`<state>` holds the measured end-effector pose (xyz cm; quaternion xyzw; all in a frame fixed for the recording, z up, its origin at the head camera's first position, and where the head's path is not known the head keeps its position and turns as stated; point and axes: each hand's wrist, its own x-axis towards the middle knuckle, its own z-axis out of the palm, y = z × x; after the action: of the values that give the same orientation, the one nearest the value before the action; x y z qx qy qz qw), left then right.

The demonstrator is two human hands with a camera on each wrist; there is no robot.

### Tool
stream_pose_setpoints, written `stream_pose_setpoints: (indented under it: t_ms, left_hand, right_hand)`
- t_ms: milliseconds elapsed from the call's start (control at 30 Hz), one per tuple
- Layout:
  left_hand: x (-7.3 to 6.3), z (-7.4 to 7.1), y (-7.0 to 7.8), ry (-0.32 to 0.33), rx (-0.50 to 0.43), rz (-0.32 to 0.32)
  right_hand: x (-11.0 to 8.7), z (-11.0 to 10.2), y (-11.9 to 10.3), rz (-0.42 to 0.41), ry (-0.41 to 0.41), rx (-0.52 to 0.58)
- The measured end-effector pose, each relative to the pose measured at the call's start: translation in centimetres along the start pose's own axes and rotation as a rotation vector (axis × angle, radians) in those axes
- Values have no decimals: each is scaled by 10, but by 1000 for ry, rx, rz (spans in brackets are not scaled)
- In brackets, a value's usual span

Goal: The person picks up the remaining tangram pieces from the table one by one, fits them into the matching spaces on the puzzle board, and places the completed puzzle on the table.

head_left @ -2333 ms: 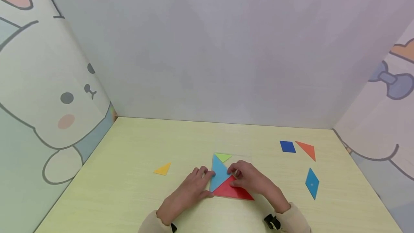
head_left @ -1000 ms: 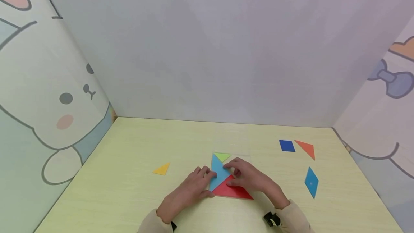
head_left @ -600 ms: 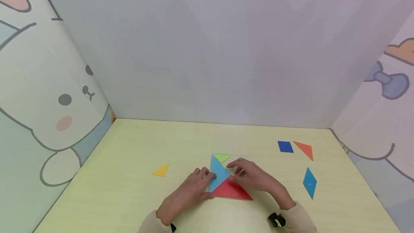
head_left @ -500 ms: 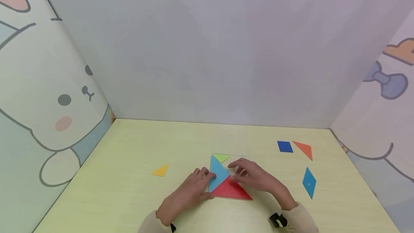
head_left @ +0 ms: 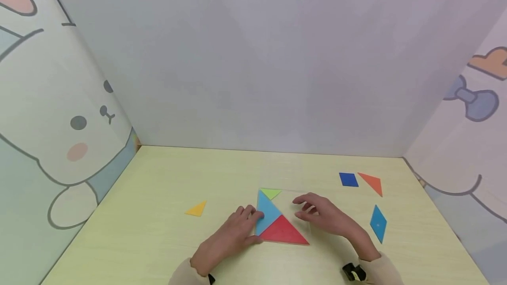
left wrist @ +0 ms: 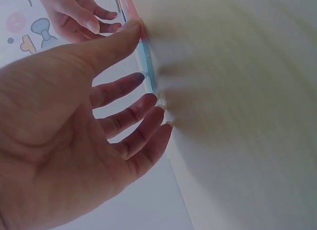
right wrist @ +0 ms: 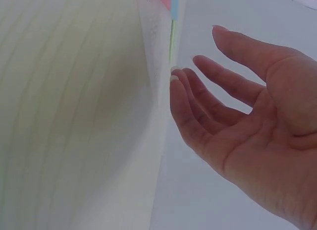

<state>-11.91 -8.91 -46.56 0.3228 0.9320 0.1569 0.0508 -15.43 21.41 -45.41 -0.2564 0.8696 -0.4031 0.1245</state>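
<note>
Three tangram pieces lie edge to edge before me: a large light-blue triangle, a large red triangle and a small green triangle. My left hand rests at their left side, index fingertip on the light-blue triangle and thumb by the lower left corner. In the left wrist view its fingers are loosely bent. My right hand hovers to the right of the pieces, fingers loosely curved, holding nothing. In the right wrist view the thumb and fingers stand apart from the pieces.
On the right of the table lie a dark-blue four-sided piece, an orange triangle and a blue parallelogram. A yellow triangle lies at left. Faint clear edges surround the joined pieces. Walls enclose the back and sides.
My right hand has let go of the light-blue and red triangles and moved right, uncovering both. The left hand stays in place.
</note>
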Motion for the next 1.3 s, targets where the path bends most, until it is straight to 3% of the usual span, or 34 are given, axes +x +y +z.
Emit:
stream_pose_setpoints:
  t_ms: [333,1300]
  left_hand:
    - [-3,-3,-2,-24,-60,-5]
    - [-2,0,-4,-25,-60,2]
  right_hand:
    - [-11,-14,7,21,38,-17]
    - [-47,-46,25,171,233,-187]
